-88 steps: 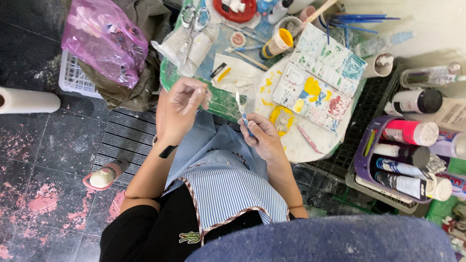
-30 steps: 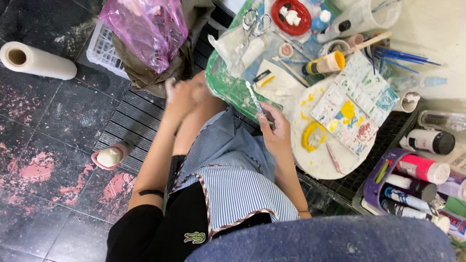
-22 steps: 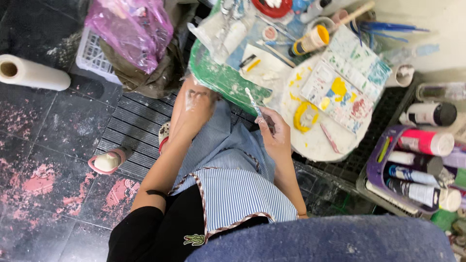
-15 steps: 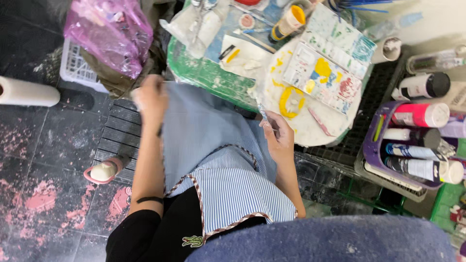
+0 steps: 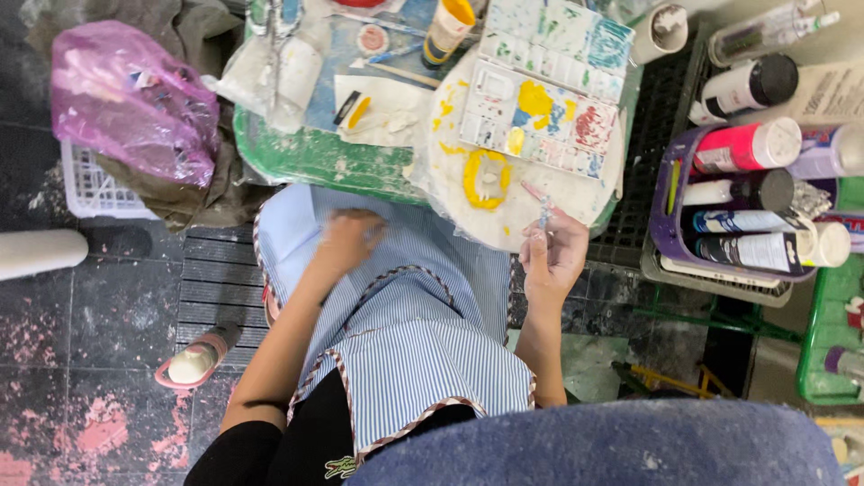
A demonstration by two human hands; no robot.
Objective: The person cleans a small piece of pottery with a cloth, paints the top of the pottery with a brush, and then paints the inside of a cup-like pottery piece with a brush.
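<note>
My left hand (image 5: 349, 241) lies on the blue striped apron (image 5: 409, 346) spread over my lap, its fingers pressed into the cloth; it is motion-blurred. My right hand (image 5: 553, 256) is raised at the front edge of the round white palette board (image 5: 589, 193) and holds a thin paintbrush (image 5: 543, 211) upright between the fingers. On the board sit a yellow paint ring (image 5: 486, 178) and a divided paint tray (image 5: 540, 121) with yellow, red and blue wells.
A green tray (image 5: 306, 157) holds rags, paper and a yellow-capped paint bottle (image 5: 447, 27). A purple basket (image 5: 670, 229) of paint bottles stands at right. A pink plastic bag (image 5: 130, 99) over a white crate, a paper roll (image 5: 36, 252) and a sandal (image 5: 193, 364) lie left.
My left hand came down from the green tray to the apron on my lap and spread the cloth. My right hand kept the brush and stayed near the palette board.
</note>
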